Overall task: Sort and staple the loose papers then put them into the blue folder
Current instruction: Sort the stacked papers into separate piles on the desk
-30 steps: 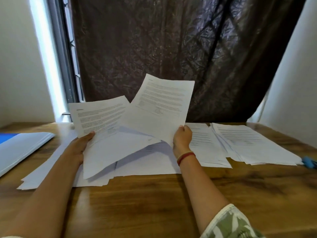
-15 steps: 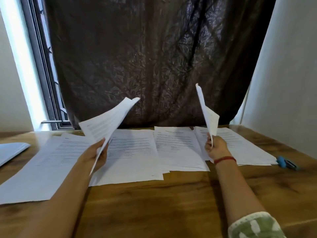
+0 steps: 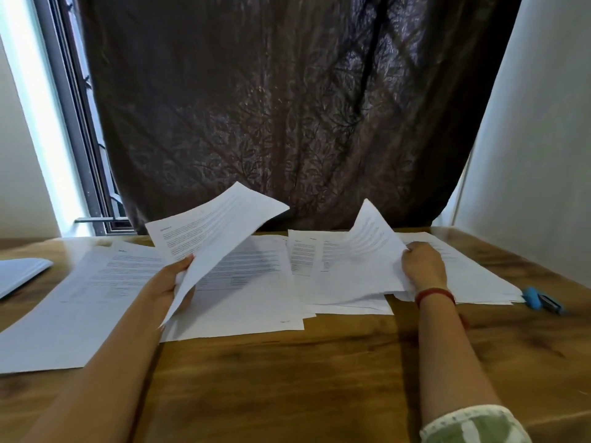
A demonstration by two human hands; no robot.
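Wooden table [image 3: 303,378] shows nearside of papers [image 3: 256,298]; left hand [image 3: 169,286], right hand [image 3: 423,266] pinch sheets [image 3: 217,225].

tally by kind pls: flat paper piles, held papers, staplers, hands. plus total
Paper piles lying flat: 4
Separate stack at far left: 1
Held papers: 2, one per hand
Blue stapler: 1
Hands: 2
Total: 10
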